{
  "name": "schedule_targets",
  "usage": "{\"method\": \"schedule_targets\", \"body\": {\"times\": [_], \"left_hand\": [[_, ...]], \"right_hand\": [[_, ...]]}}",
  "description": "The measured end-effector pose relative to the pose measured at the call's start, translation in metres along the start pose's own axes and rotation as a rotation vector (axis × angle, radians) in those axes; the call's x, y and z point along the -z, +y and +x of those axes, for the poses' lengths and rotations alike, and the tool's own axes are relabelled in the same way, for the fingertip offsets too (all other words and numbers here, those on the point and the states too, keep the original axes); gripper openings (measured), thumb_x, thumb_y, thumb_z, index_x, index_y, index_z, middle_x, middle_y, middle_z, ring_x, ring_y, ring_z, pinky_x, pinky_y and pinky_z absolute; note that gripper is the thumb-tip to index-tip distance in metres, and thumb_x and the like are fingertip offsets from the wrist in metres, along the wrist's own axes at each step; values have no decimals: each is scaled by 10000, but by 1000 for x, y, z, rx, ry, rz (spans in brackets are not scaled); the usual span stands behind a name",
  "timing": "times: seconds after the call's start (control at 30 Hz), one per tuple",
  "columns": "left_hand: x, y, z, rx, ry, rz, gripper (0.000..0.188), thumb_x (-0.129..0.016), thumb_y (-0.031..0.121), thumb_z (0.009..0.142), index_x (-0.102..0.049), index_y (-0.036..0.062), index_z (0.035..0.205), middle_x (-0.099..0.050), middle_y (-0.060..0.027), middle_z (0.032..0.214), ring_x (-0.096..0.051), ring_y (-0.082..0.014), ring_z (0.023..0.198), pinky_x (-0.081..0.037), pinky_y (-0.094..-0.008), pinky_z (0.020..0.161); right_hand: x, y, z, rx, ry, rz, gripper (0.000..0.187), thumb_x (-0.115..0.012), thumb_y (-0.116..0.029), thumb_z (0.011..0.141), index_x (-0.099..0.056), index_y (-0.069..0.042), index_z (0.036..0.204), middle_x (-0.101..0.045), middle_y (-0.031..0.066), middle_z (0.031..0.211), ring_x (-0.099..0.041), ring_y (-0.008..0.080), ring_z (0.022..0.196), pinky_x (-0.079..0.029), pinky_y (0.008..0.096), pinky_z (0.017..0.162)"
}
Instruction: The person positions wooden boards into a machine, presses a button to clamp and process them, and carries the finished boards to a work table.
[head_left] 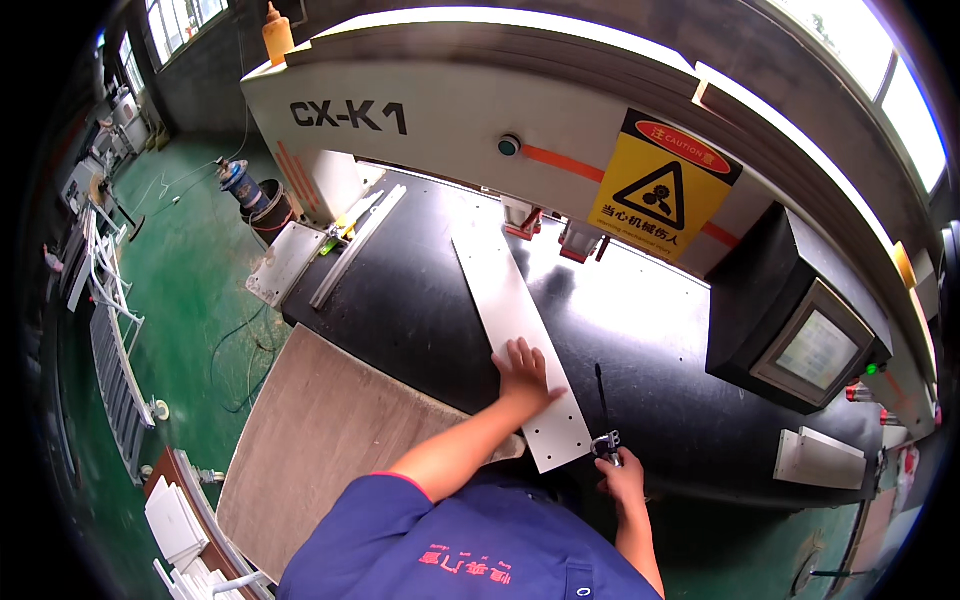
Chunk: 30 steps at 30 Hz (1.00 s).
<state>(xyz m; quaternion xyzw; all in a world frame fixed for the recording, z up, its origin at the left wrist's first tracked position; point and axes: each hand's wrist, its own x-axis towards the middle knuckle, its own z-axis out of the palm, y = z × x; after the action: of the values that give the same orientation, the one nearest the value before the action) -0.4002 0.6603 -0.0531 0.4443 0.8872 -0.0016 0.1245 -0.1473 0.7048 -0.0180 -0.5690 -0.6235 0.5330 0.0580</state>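
A long white panel with several small holes near its close end lies slantwise on the black machine table. My left hand rests on it, palm down and fingers spread. Beside the panel's near right corner, my right hand is closed around an air blow gun. The gun's metal body shows above my fingers, and its thin black nozzle points away from me over the table. Its lower part is hidden by my grip.
Above the table spans a white machine beam with red-tipped clamps. A control screen box juts out at right, above white offcuts. A wooden board adjoins the table's left front; a white strip lies at the far left.
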Motion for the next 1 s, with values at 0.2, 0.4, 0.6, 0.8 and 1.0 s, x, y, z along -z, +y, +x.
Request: {"method": "schedule_targets", "body": {"times": [0.2, 0.4, 0.6, 0.8, 1.0], "left_hand": [[-8, 0, -10, -64, 47, -43, 1062, -525, 736, 788, -228, 9, 1501, -136, -237, 1572, -77, -445, 1452, -112, -751, 1048], [-8, -6, -4, -135, 62, -92, 1036, -596, 715, 752, -294, 45, 1482, -171, -189, 1576, -94, -410, 1462, -115, -726, 1076], [-6, -2, -1, -217, 30, -121, 1040, -596, 717, 746, -268, 87, 1505, -128, -152, 1597, -36, -386, 1477, -99, -702, 1097], [-3, -2, -2, -227, -19, -143, 1038, -590, 712, 757, -237, 100, 1519, -86, -134, 1607, -22, -369, 1482, -123, -684, 1105], [-6, -6, -6, -240, 19, -143, 1004, -600, 685, 773, -251, 107, 1516, -115, -139, 1603, -64, -331, 1487, -151, -622, 1135]], "right_hand": [[-16, 11, 19, 133, -54, 45, 485, -739, -117, 736, -602, 32, 1176, -600, 137, 1035, -629, 187, 678, -514, 297, 516], [-21, 5, 25, 208, -90, -131, 434, -746, -151, 727, -638, 57, 1092, -613, 141, 955, -649, 214, 668, -523, 309, 540], [-20, 10, 16, 145, -105, -99, 368, -738, -152, 731, -651, 48, 1027, -629, 96, 751, -604, 175, 572, -500, 314, 531], [-27, 12, 2, 82, -90, 45, 395, -716, -65, 755, -594, 20, 1120, -633, 95, 893, -591, 155, 632, -487, 282, 512], [-37, 24, -6, 57, -58, 175, 430, -714, -36, 768, -549, 19, 1161, -602, 76, 845, -562, 128, 580, -468, 265, 477]]}}
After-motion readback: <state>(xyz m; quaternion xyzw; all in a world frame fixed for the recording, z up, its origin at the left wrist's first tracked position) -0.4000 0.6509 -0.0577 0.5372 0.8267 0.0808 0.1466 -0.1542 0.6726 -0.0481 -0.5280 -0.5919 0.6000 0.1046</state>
